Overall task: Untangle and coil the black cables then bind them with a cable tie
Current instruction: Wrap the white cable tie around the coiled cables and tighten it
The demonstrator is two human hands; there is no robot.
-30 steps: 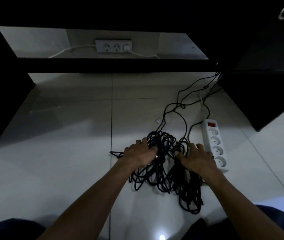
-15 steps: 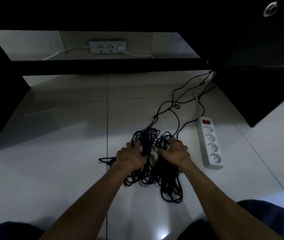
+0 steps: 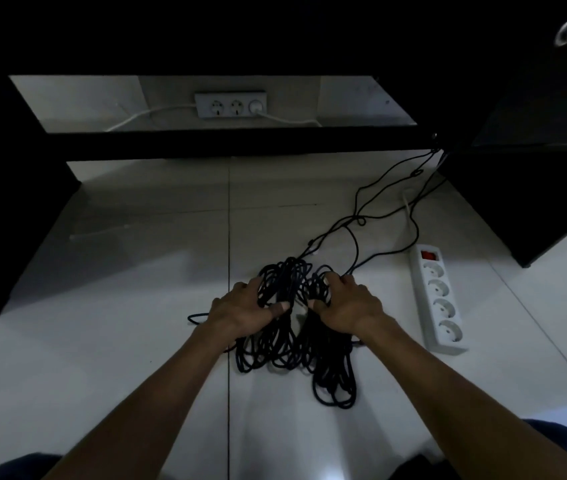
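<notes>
We had left hand & right hand each clamped on the black cables (still knotted), probably to part the bundles.

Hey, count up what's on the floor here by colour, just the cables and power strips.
Black: 1 tangled bundle of black cables, gripped by the left hand and right hand
White: 2, the power strip beside the bundle and the far power strip under the furniture
Total: 3
</notes>
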